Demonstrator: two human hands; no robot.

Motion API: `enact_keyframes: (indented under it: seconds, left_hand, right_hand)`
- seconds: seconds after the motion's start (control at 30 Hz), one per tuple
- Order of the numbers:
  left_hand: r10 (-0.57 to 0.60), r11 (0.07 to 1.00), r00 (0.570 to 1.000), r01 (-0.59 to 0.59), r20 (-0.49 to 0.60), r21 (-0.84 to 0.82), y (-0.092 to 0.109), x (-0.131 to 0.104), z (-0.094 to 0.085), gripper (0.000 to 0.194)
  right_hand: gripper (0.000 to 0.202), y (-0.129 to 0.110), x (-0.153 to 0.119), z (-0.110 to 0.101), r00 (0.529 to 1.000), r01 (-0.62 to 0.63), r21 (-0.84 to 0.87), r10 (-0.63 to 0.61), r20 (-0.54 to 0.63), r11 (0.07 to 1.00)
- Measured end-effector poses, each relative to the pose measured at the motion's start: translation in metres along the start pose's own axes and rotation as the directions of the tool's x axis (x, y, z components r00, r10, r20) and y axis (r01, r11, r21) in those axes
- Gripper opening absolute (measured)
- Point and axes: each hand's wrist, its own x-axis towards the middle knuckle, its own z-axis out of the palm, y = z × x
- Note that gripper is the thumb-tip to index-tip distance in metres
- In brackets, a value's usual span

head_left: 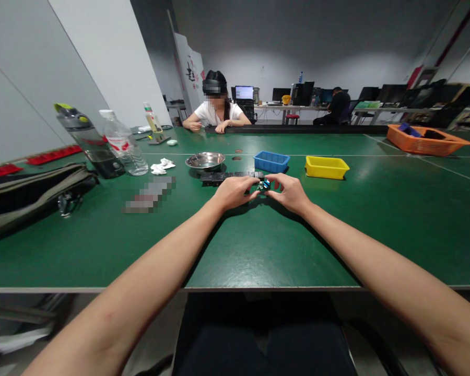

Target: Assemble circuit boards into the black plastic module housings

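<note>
Between my two hands is a small green circuit board (261, 186) with a blue part on it. The fingers of my left hand (237, 193) are closed on its left side, and those of my right hand (289, 193) pinch its right side. Just behind my left hand lies a long black slotted holder (215, 178) on the green table (235, 250). Beyond it stand a round metal bowl (206, 161) and a blue tray (271, 162). A yellow tray (326, 167) sits to the right of the blue one.
At the left are a dark bag (35, 196), a grey bottle (92, 141), a clear water bottle (124, 143), white tissues (162, 166) and a blurred flat item (151, 196). An orange basket (426, 142) stands far right. A person (217, 109) sits across the table.
</note>
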Motion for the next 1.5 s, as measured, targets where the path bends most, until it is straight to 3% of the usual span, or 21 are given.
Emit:
enact_keyframes:
  seconds: [0.27, 0.83, 1.5]
  left_hand:
    - [-0.063, 0.997, 0.998, 0.063, -0.007, -0.042, 0.001, -0.003, -0.001, 0.035]
    - [-0.143, 0.981, 0.990, 0.143, 0.011, -0.132, 0.006, -0.003, -0.007, 0.032]
    - [-0.236, 0.925, 0.971, 0.234, 0.028, -0.301, 0.014, 0.001, -0.010, 0.032]
  right_hand:
    - [0.027, 0.002, 0.000, -0.004, 1.000, -0.028, -0.006, 0.028, -0.005, 1.000]
    - [0.032, -0.004, -0.002, -0.008, 0.992, -0.128, 0.103, 0.128, 0.005, 0.986]
    - [0.032, -0.004, -0.003, -0.011, 0.991, -0.131, 0.067, 0.131, 0.002, 0.989]
